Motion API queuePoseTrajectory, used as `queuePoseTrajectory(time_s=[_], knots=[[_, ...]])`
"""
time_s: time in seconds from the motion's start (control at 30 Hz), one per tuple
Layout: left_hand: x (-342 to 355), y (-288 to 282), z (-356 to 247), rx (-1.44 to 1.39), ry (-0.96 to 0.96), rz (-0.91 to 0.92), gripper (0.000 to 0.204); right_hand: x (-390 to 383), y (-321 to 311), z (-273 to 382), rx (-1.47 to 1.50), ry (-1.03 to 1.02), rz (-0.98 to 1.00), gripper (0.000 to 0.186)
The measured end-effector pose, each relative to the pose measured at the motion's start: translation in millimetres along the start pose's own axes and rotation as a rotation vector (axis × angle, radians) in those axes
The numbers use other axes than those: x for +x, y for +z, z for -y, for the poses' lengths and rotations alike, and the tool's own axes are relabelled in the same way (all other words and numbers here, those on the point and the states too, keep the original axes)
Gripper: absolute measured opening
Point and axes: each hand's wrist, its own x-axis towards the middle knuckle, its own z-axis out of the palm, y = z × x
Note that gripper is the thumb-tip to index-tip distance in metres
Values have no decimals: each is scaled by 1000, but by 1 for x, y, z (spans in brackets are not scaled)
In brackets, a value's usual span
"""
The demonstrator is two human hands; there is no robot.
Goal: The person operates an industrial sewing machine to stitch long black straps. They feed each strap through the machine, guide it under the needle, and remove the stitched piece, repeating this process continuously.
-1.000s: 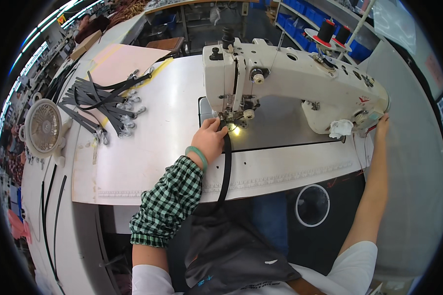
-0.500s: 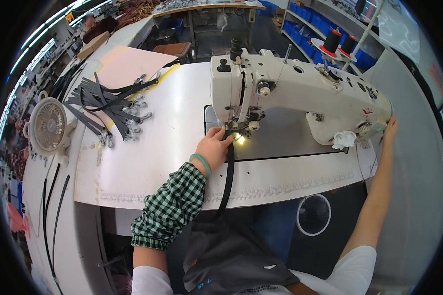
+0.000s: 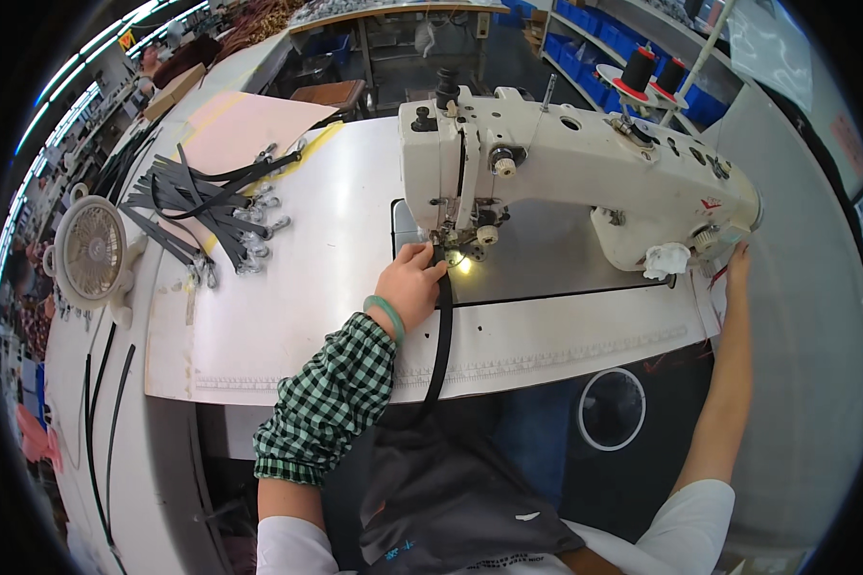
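A black strap (image 3: 445, 331) runs from under the needle area of a white sewing machine (image 3: 547, 144), over the table edge and down toward my lap. My left hand (image 3: 410, 287) pinches the strap close to the presser foot, beside the lit lamp. A green bangle and a checked sleeve cover are on that arm. On the far right, my right hand (image 3: 738, 264) is raised at the machine's end, just below the handwheel (image 3: 758, 209). Its fingers are partly hidden and small, so their grip is unclear.
A pile of black straps with metal clasps (image 3: 201, 206) lies left on the white table (image 3: 307, 316), by pink sheets (image 3: 249, 125). A small fan (image 3: 94, 244) stands further left, with loose black strips (image 3: 96, 412) nearer me. Thread cones (image 3: 637, 72) stand behind the machine.
My right hand has moved down and slightly left from the handwheel. My left hand stays on the strap at the needle area. The whole view has shifted slightly.
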Motion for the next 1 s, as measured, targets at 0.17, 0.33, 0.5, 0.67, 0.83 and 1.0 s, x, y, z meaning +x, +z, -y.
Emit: queuePoseTrajectory(time_s=[0.17, 0.33, 0.5, 0.67, 0.83, 1.0], knots=[[-16, -11, 8, 50, -56, 19, 31, 17, 16, 100, 217, -14, 159, 57], [-6, -9, 3, -23, -62, -16, 31, 57, 4, 119, -93, -44, 237, 55], [-5, -5, 6, -35, -56, -15, 30, 68, -1, 118, -213, -152, 298, 53], [-6, -8, 7, -33, -73, -19, 30, 71, 5, 118, -258, -279, 318, 55], [-2, -2, 5, -25, -47, -13, 31, 107, -9, 76, -363, 42, 391, 63], [-8, -6, 10, -5, -74, 3, 33, 84, 12, 89, -501, -52, 302, 62]])
